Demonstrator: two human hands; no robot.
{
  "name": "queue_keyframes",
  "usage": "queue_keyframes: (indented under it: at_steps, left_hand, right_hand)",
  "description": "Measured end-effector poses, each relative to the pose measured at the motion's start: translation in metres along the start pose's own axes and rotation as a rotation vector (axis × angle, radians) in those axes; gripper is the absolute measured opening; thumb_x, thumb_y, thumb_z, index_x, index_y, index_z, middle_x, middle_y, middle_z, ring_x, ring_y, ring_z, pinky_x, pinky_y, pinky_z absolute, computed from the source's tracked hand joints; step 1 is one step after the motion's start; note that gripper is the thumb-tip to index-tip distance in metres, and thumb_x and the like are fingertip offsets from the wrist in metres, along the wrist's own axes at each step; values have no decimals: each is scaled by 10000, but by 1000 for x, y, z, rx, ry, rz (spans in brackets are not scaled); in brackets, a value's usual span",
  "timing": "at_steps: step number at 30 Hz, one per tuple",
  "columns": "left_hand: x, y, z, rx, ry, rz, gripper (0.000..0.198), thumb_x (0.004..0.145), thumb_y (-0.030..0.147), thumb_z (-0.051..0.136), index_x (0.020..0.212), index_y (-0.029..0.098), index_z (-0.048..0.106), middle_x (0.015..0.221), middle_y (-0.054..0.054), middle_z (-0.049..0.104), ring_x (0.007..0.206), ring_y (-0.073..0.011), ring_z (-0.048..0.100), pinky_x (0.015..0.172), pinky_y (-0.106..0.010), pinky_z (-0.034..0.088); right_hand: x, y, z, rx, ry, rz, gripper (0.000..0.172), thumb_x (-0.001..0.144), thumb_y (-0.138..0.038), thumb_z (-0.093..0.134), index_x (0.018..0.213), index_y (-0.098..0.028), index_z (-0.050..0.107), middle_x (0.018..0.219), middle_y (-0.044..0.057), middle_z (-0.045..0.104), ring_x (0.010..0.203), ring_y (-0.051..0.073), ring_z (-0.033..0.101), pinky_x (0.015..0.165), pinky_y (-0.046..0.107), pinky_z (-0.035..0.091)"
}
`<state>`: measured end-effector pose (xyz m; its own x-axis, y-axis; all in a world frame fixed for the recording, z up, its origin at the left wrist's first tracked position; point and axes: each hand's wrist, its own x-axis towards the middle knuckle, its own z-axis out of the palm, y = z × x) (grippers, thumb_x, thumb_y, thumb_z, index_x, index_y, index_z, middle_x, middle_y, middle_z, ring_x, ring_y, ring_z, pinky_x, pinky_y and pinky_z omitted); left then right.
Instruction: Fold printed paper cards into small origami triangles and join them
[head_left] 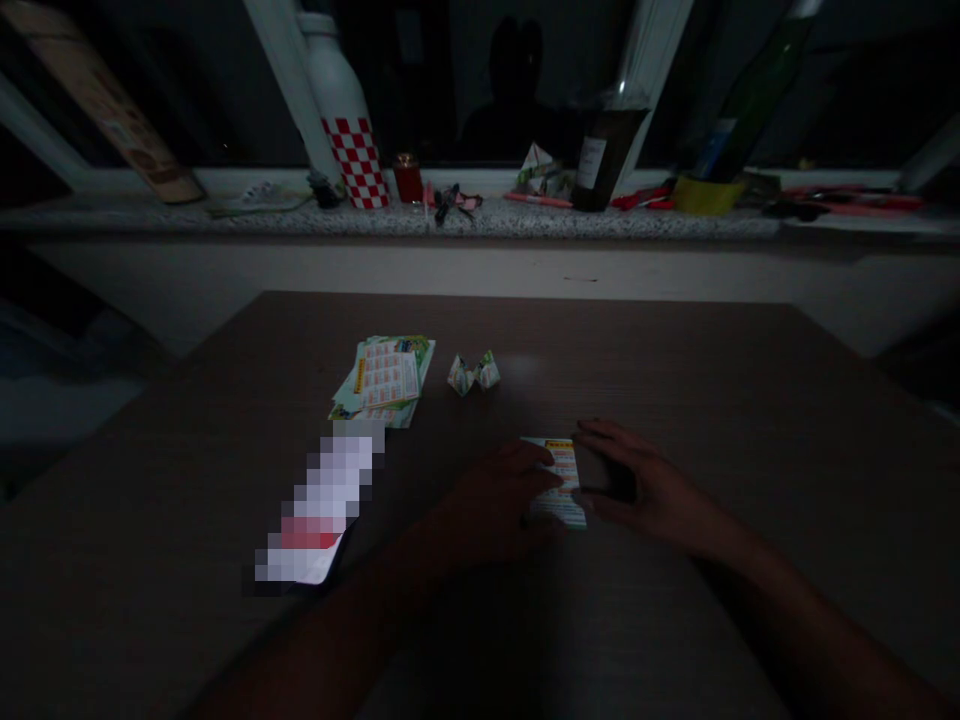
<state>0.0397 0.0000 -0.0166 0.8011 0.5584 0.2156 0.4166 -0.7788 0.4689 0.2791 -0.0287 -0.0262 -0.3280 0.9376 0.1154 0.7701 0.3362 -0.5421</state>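
A small printed paper sheet with rows of text and a yellow heading lies on the brown table. Across its left part rests my left hand, fingers stretched out and covering some of the print. My right hand is at the sheet's right edge, thumb and fingers apart, with nothing visible between them. Beyond my left hand stands a small folded paper piece shaped like a bow. A stack of similar printed sheets lies to the left of it.
Left of my left hand lies a phone with a lit, blurred-out screen. Along the granite windowsill stand a red-checkered bottle, a dark plastic cup, a green bottle and a folded paper piece.
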Motion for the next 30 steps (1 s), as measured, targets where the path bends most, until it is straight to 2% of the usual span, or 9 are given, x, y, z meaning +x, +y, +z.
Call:
queue_keyframes:
  at_steps: [3,8,16,20,22,26,30]
  left_hand:
    - [-1,0,0,-4,-8,-19,521,743,456,703,1177,185,608,1262,-100,553,1197,-265,474,1043,-415,374]
    - [0,1,-1,-6,-41,-55,453,794,443,655,1170,194,613,1274,-89,552,1216,-255,465,1051,-404,367]
    - [-1,0,-1,-22,2,-15,380,806,423,647,1110,197,625,1253,-88,571,1196,-254,492,1032,-423,389]
    - [-3,-1,-2,-48,6,-11,342,807,376,656,1091,187,635,1249,-90,576,1195,-250,504,1035,-417,395]
    - [-3,-1,-3,-81,11,-3,327,809,346,659,1092,184,637,1247,-88,579,1194,-241,508,1038,-406,396]
    - [-4,-3,-1,-175,78,12,288,842,299,621,1112,200,634,1227,-76,601,1165,-203,536,1020,-369,420]
    - [-3,-1,0,-228,192,13,230,855,274,590,1061,195,651,1130,-73,647,1074,-186,587,965,-355,462]
  right_hand:
    - [3,0,7,-44,75,4,468,885,-359,525,1321,-188,514,1408,143,469,1319,304,406,1073,533,342]
    - [7,-1,11,-16,127,2,358,896,-272,490,1237,-212,578,1359,118,526,1284,294,450,1053,541,362]
    - [8,-5,12,260,182,-23,383,842,-154,534,1214,-242,559,1163,69,662,1078,228,625,955,443,491]
    - [8,-5,13,252,207,-101,449,820,-136,579,1250,-263,549,1137,63,675,1038,227,643,918,426,514]
    - [9,-5,12,234,215,-160,372,827,-151,596,1183,-259,604,1116,67,680,1019,225,646,890,410,525]
    - [11,-6,10,218,228,-217,189,854,-190,612,1027,-238,673,1025,72,691,977,217,644,853,391,529]
    - [10,-10,8,202,237,-222,144,856,-209,624,988,-228,679,981,73,674,947,218,635,835,393,523]
